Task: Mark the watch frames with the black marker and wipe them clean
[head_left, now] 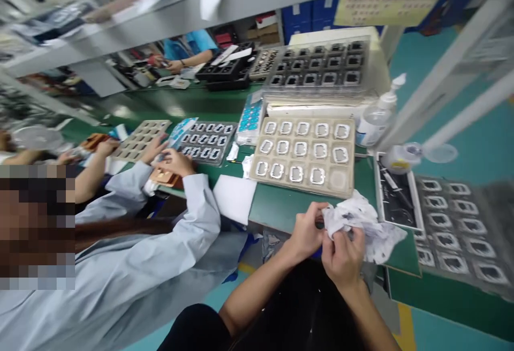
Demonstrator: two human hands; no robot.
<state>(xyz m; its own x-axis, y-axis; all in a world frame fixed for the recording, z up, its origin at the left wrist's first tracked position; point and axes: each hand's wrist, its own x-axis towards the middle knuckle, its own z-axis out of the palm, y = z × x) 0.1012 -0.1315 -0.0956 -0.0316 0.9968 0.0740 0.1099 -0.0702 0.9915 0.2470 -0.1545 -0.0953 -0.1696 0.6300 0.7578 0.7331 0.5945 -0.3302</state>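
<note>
My right hand [343,257] is closed around a crumpled white cloth [355,213] marked with dark smudges, at the table's front edge. Close beside it, my left hand [308,232] has its thumb and fingers pinched together at the cloth's left edge. Whatever lies between those fingers is too small or too hidden to make out. Just beyond both hands is a beige tray [345,179] whose pockets hold several silvery square frames [301,149].
At right stand a pump bottle [373,120], another bottle [401,157] and a white-rimmed tray [417,217] of tools. A grey tray of frames [447,241] lies further right. Clear trays [321,67] are stacked behind. On the left, a co-worker's hands [176,161] work over a copper-coloured block [164,177].
</note>
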